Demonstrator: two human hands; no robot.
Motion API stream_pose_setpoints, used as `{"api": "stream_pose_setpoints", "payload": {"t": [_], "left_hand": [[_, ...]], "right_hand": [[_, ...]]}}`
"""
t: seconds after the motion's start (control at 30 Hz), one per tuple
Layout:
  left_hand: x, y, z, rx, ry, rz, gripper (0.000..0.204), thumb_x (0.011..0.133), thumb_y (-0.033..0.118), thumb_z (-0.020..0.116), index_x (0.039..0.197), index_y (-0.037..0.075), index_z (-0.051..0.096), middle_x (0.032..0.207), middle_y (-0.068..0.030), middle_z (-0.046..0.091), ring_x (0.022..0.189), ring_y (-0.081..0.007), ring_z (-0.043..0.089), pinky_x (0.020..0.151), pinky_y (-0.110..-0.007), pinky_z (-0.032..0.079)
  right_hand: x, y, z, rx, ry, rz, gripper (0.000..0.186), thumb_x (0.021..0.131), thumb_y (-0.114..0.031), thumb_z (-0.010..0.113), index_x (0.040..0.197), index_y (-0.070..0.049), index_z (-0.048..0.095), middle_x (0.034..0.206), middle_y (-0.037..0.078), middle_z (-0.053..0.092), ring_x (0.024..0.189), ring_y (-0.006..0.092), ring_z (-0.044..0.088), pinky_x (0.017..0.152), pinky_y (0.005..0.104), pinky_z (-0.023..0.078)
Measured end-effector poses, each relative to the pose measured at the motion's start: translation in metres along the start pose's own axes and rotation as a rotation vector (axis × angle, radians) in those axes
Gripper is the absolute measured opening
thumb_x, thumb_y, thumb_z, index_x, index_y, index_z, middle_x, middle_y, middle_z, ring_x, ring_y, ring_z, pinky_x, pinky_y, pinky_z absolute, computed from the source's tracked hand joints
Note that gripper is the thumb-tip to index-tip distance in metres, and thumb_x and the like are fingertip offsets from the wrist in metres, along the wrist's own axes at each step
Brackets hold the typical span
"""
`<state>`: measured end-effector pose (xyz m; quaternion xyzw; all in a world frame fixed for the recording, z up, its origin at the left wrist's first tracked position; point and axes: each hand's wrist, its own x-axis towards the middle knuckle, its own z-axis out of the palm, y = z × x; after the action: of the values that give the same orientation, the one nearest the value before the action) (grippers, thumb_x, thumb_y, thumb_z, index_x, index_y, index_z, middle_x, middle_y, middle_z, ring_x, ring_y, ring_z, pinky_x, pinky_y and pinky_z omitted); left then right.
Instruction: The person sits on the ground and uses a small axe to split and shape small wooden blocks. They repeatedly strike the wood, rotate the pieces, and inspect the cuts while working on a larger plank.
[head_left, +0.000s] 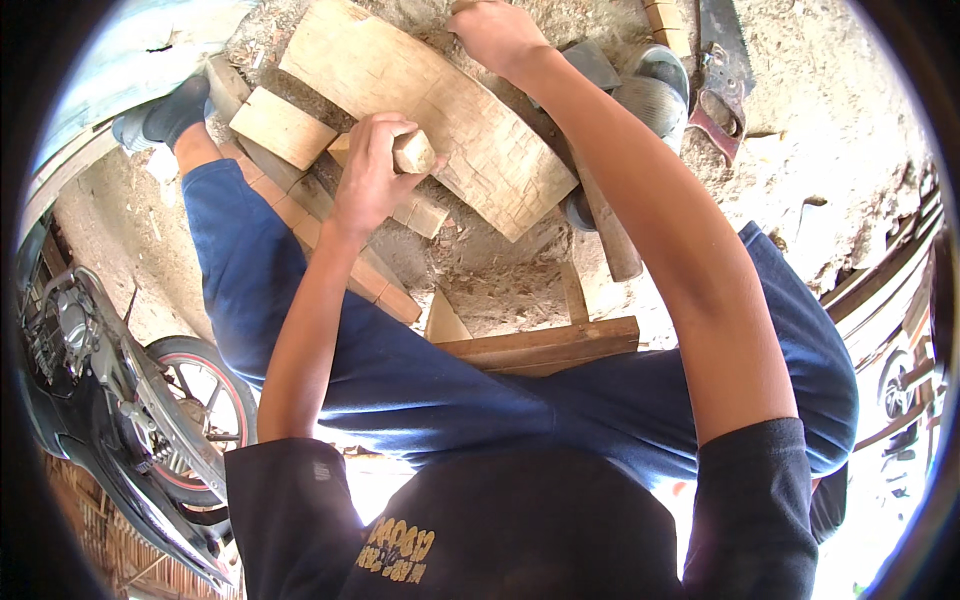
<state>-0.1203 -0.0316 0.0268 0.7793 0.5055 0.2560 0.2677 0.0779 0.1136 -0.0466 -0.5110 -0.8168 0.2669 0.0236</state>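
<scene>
My left hand is wrapped round a short, light wooden block, its cut end facing up. That hand is just over the left edge of a thick wooden slab, which lies slanted on the ground between my feet. At the top edge of the view, beyond the slab's right side, is my right hand. Its fingers are closed, and a bit of something tan shows by them; the picture's edge cuts it off, so I cannot make out what it is.
Left of the slab lie a wooden block and long wooden strips. To the right are a wooden handle, my shoed foot and a handsaw. A low wooden bench is under me. A motorcycle stands at left.
</scene>
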Motion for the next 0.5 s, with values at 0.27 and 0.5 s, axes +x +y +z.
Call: {"api": "stream_pose_setpoints", "payload": {"t": [0.27,0.5], "left_hand": [[0.035,0.014,-0.017,0.006,-0.111,-0.069,0.046,0.071,0.012,0.090,0.110,0.003,0.067,0.105,-0.0102,0.067,0.096,-0.0274,0.067,0.084,-0.038,0.055],[0.046,0.023,-0.013,0.063,-0.260,-0.043,0.046,0.074,0.009,0.088,0.115,0.005,0.068,0.109,-0.0098,0.067,0.100,-0.0276,0.066,0.085,-0.036,0.054]], "right_hand": [[0.002,0.000,0.004,-0.057,-0.037,-0.163,0.020,0.090,-0.014,0.058,0.091,-0.006,0.076,0.097,0.016,0.074,0.095,0.0350,0.072,0.080,0.0445,0.058],[0.014,0.014,0.022,-0.122,-0.007,-0.194,0.020,0.089,-0.017,0.060,0.096,-0.010,0.077,0.099,0.016,0.074,0.095,0.0330,0.073,0.080,0.0438,0.059]]}}
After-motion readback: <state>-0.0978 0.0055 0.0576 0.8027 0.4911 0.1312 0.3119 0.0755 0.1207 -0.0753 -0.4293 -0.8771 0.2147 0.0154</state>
